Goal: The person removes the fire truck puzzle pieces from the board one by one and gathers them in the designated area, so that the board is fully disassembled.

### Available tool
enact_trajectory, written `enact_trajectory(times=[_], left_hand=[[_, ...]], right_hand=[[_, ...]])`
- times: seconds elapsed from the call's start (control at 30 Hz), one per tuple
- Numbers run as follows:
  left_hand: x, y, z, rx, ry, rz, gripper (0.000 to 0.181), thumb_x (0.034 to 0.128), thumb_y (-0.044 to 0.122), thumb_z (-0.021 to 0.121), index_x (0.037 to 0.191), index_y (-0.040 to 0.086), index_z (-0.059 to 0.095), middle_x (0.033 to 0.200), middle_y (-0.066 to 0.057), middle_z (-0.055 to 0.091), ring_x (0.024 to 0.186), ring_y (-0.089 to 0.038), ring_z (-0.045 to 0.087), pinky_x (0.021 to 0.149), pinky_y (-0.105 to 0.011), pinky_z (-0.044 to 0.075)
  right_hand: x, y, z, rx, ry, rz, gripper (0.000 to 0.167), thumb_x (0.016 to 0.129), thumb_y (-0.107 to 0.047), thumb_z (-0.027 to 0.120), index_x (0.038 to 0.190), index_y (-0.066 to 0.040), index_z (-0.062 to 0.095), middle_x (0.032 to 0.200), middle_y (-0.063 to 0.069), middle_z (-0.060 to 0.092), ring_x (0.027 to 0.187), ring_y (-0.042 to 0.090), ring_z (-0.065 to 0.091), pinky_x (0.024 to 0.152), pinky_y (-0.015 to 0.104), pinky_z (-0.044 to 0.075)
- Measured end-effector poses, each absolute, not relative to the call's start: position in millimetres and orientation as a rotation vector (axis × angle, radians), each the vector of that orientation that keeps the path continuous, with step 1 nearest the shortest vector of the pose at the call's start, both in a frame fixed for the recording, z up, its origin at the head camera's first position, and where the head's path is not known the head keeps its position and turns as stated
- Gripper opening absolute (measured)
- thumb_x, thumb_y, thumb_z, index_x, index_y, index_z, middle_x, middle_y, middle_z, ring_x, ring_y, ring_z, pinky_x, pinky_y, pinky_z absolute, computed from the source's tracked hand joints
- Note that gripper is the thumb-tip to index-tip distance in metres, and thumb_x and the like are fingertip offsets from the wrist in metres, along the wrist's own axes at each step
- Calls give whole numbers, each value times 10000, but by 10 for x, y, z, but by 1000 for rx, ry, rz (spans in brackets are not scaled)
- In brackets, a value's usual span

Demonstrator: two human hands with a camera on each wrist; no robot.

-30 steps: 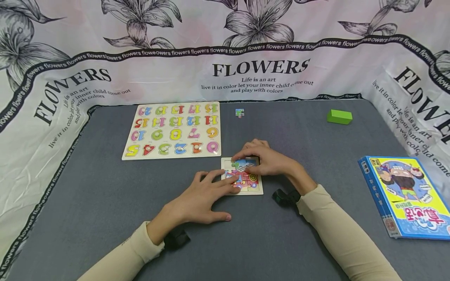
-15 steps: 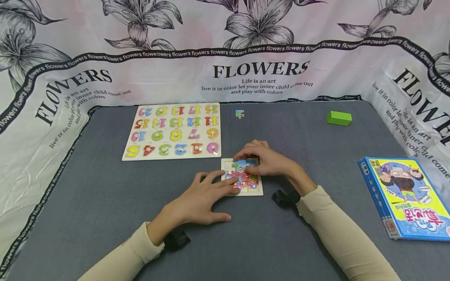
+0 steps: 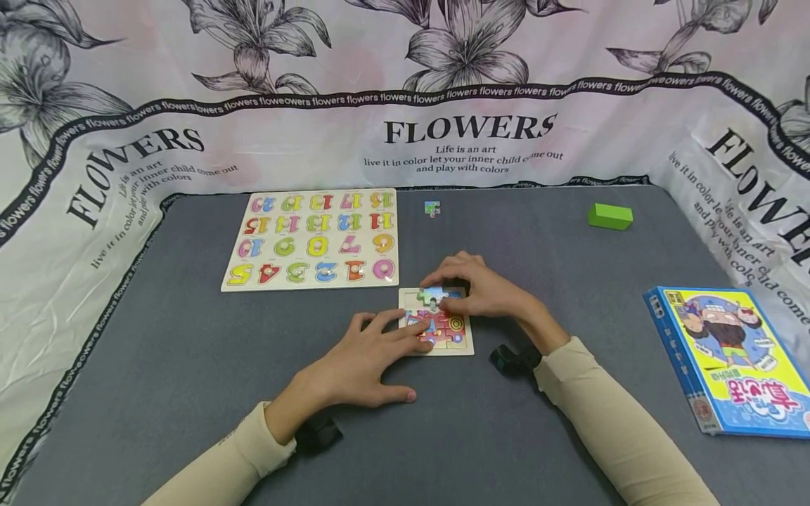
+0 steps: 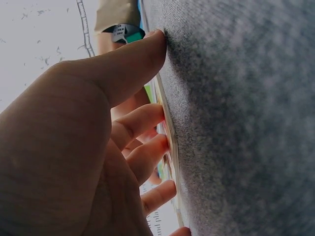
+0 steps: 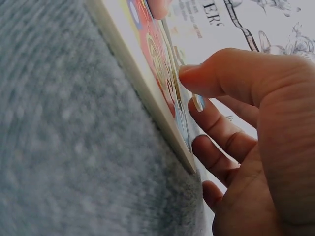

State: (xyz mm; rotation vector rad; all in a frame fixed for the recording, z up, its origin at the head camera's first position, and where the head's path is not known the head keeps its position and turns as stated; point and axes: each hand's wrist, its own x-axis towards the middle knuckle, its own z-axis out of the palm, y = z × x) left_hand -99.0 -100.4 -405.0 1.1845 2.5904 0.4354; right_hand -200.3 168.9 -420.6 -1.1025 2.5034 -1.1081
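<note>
A small jigsaw puzzle in a pale wooden tray (image 3: 467, 343) lies mid-table, with a red vehicle picture on it. My left hand (image 3: 363, 358) rests its outstretched fingertips on the tray's left side and picture, with the thumb apart on the cloth. Over the tray's far part, my right hand (image 3: 487, 284) pinches a blue and green puzzle piece (image 3: 432, 295) between thumb and forefinger. In the right wrist view, the edge of that puzzle piece (image 5: 198, 102) shows between the fingertips, tilted above the tray. Fingers hide parts of the picture.
A number board (image 3: 310, 239) lies behind at left. One loose puzzle piece (image 3: 432, 208) sits near the table's far edge. A green block (image 3: 610, 216) stands at the far right, and a blue and yellow box (image 3: 734, 358) lies at the right. A flower-print cloth (image 3: 304, 154) hangs behind.
The pinched puzzle piece has tilted and shifted slightly over the tray, showing more blue. My left hand stays in place. The head view has tipped up a little.
</note>
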Motion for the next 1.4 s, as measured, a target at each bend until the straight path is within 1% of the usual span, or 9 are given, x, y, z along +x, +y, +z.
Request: enact_trajectory(times=[0.23,0.4,0.53,0.67,0.8,0.93,1.03,1.23,1.4], left_hand=[[-998,-1017,-4062,1181,2598,419,686,900,593,689,1507,345,486,1683,121,278,1559,-265,193,1133,-613,222],[-1008,-1020,-4045,1176,2607,402,686,897,599,688,1506,359,482,1681,129,277,1559,-258,189,1137,-601,221],[-1019,-1022,-4044,1192,2616,410,681,893,590,699,1497,350,493,1676,112,300,1556,-277,200,1125,-604,239],[-1025,-1027,-4051,1207,2619,422,684,887,586,710,1490,339,502,1672,98,317,1549,-296,219,1114,-614,252],[-1024,-1028,-4050,1195,2615,415,691,886,600,706,1495,353,492,1677,114,295,1557,-284,204,1127,-608,242],[-1020,-1028,-4057,1182,2612,409,695,888,609,700,1500,361,484,1679,132,281,1561,-268,194,1138,-599,234],[-1011,-1032,-4062,1178,2611,412,695,889,608,700,1501,363,480,1677,133,285,1559,-268,199,1134,-599,239],[-1005,-1029,-4077,1176,2604,427,696,889,597,706,1504,374,470,1678,145,274,1566,-255,189,1139,-596,235],[-1008,-1016,-4073,1191,2605,432,693,888,597,708,1501,374,474,1677,145,278,1565,-256,194,1137,-593,241]], right_hand=[[-2029,1713,-4206,-1064,2521,-1178,389,860,-120,760,1242,-193,741,1135,-18,699,1053,217,447,921,428,255],[-2070,1764,-4161,-1053,2528,-1206,382,880,-109,755,1257,-167,731,1146,11,694,1055,229,448,924,439,307],[-2128,1821,-4132,-1039,2543,-1212,374,893,-105,752,1264,-147,725,1146,34,692,1052,230,450,916,435,345],[-2213,1902,-4118,-1027,2569,-1216,369,902,-93,744,1268,-135,721,1154,55,690,1050,242,462,906,435,360],[-2313,1998,-4106,-989,2587,-1221,366,912,-93,743,1275,-127,714,1161,71,679,1051,251,468,905,445,373],[-2440,2101,-4119,-935,2627,-1205,368,919,-92,739,1284,-114,706,1109,85,661,1025,230,465,886,435,377],[-2549,2168,-4139,-899,2652,-1184,371,921,-83,734,1290,-98,701,1078,107,651,1013,245,475,882,436,375],[-2743,2254,-4099,-809,2716,-1107,378,928,-75,709,1305,-67,685,1160,159,658,1062,282,503,924,453,379],[-2889,2291,-4056,-705,2744,-1049,388,948,-81,676,1335,-63,664,1222,178,637,1095,308,506,957,483,376]])
